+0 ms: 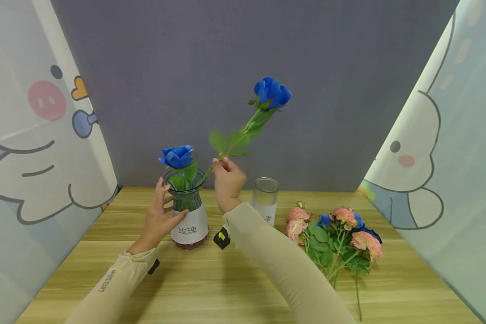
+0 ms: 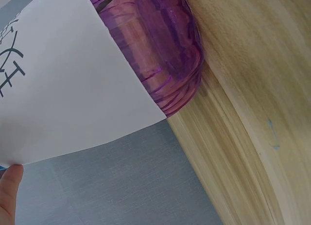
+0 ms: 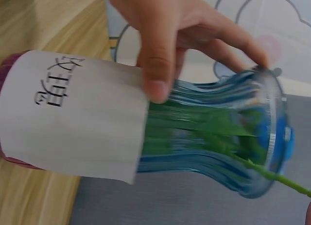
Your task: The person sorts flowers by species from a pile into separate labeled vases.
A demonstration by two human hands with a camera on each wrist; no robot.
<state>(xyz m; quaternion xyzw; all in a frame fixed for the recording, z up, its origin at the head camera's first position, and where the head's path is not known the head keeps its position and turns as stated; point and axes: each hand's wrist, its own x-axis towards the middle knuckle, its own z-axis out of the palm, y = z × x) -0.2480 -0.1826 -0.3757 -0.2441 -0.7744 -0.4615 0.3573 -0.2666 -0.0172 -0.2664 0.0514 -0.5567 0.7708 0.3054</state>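
My left hand (image 1: 158, 218) holds a ribbed glass vase (image 1: 189, 201), thumb at the front and fingers round its left side. The vase is bluish above and pink-purple at its base (image 2: 155, 55), with a white paper label (image 3: 92, 113) bearing Chinese characters. One blue rose (image 1: 177, 157) stands in it. Above and right of the rim, my right hand (image 1: 229, 180) pinches the green stem of another blue rose (image 1: 272, 93). That stem slants down into the vase mouth, its bloom high to the right. Only a fingertip (image 2: 8, 188) shows in the left wrist view.
Right of the vase stands a clear glass cylinder (image 1: 266, 191) with a white label, partly behind my right sleeve. Farther right, pink flowers (image 1: 366, 245) and blue flowers (image 1: 370, 233) lie bunched on the wooden table (image 1: 210, 288). A grey panel (image 1: 166, 81) rises behind.
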